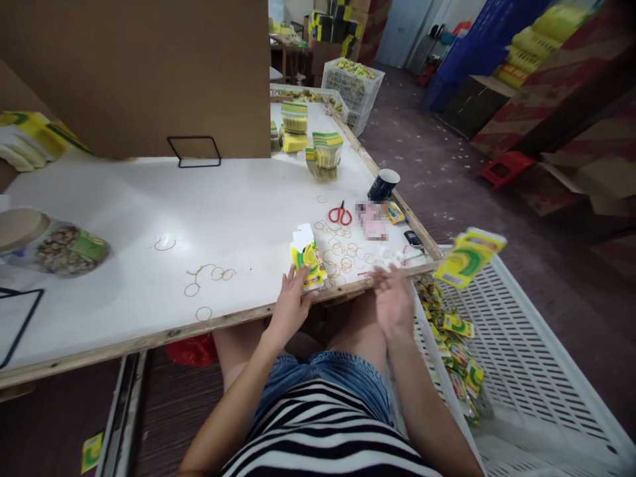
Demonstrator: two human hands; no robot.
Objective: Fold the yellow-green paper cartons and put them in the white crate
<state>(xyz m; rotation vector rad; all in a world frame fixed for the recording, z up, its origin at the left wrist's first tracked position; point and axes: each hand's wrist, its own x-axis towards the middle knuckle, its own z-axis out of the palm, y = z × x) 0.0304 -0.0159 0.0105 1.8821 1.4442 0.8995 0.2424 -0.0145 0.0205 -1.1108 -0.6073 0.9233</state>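
Observation:
My left hand (291,301) is closed round a small yellow-green carton (307,257) with its white flaps up, resting at the front edge of the white table (149,218). My right hand (392,298) is open with fingers spread and slightly blurred, holding nothing. A yellow-green packet (470,257) is in mid-air to the right of it, above the white plastic crate (536,358). Several similar packets (454,344) lie along the crate's left side. Loose rubber bands (340,255) are scattered on the table beside the carton.
Red scissors (340,213), a dark cup (383,185) and small items sit at the table's right edge. Banded packet stacks (325,154) stand farther back. A jar (50,246) lies at left. A cardboard sheet (139,73) stands behind. Crates and cartons fill the floor beyond.

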